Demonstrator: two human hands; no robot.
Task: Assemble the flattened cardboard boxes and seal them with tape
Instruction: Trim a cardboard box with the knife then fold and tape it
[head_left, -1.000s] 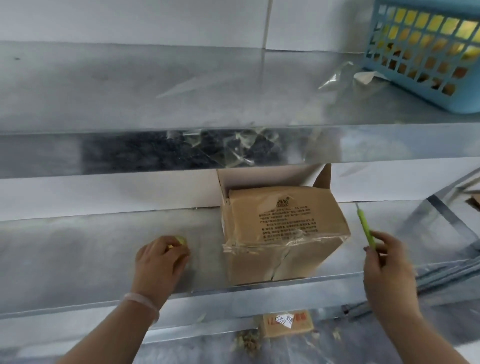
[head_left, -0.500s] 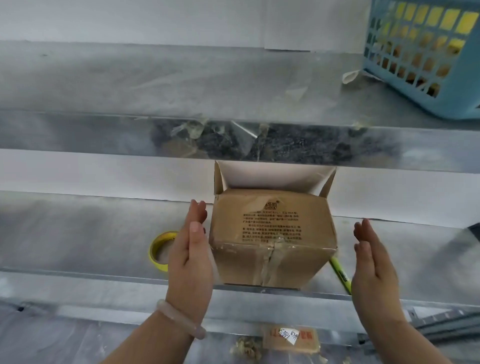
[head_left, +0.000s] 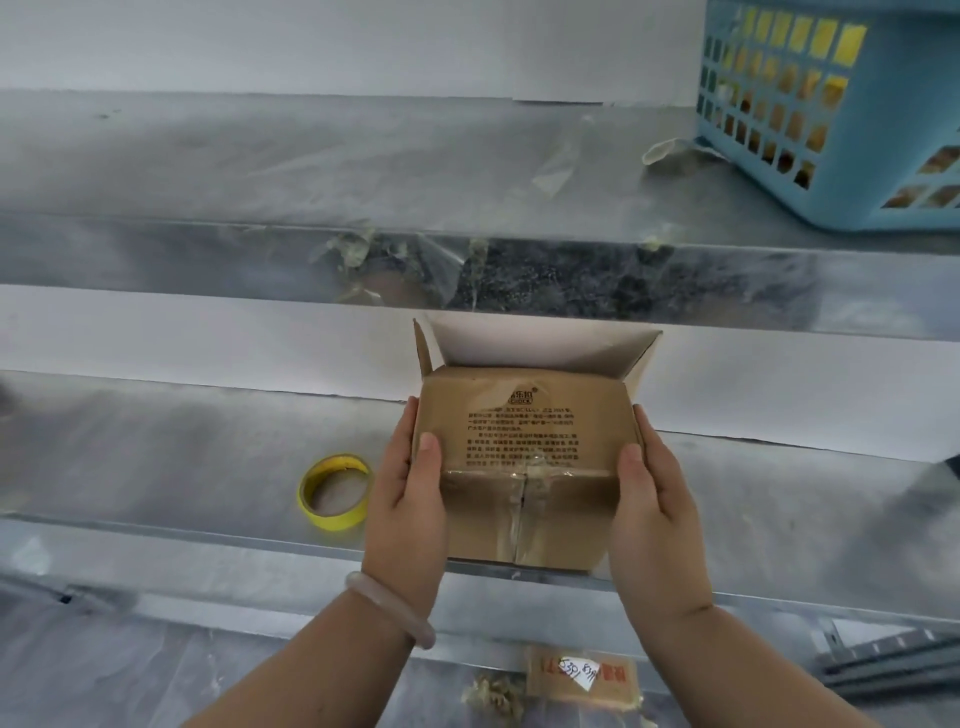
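Head view: cardboard box (head_left: 524, 441) at shelf (head_left: 156, 467) front edge, near seam taped, far flaps open. Left grip (head_left: 405, 499) and right grip (head_left: 654, 499), clear of it half a second back, now clamped on its sides. Tape roll (head_left: 335, 491) just left. Likely turning next, to seal the open end.

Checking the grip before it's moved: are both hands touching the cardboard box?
Touching. The head view shows the left hand and right hand gripping opposite sides of the cardboard box, thumbs over its printed face.

One cardboard box (head_left: 524, 431), one roll of yellow tape (head_left: 332, 521), one blue basket (head_left: 904, 104), one bracelet (head_left: 395, 608), two hands: left hand (head_left: 410, 499), right hand (head_left: 654, 499).
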